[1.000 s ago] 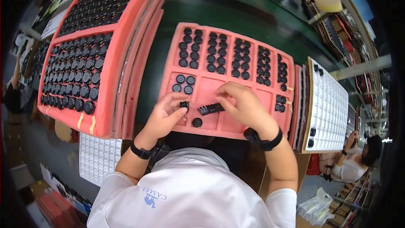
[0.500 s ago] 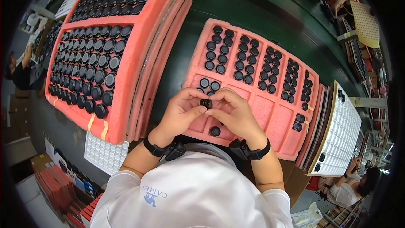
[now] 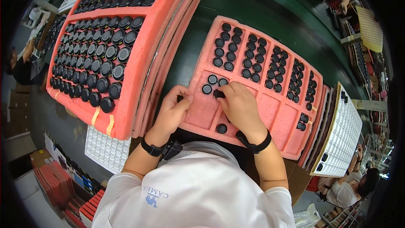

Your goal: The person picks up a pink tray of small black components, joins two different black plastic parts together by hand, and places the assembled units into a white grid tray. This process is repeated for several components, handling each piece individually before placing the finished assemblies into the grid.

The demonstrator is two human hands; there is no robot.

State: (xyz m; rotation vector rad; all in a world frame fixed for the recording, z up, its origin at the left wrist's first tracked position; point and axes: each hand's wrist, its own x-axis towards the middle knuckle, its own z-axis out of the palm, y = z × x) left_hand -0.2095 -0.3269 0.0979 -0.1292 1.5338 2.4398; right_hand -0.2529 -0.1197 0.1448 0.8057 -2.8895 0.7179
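A pink foam tray lies in front of me on a dark green surface, its compartments partly filled with rows of small black round cap-like parts. Between the fingertips of my right hand is a black round part, held down at the near-left compartment beside several similar ones. My left hand is closed at the tray's left edge, with a small dark piece showing between its fingers; its kind is unclear. Another black part sits alone near the tray's front edge.
To the left stands a tall stack of pink foam trays, the top one filled with larger-looking black round parts. White gridded trays lie at the lower left and on the right. Other people are at work farther off.
My hands, which were together around a black part, have separated. The right hand has brought a part down to the near-left compartment; the left has drawn back left. The view has shifted slightly.
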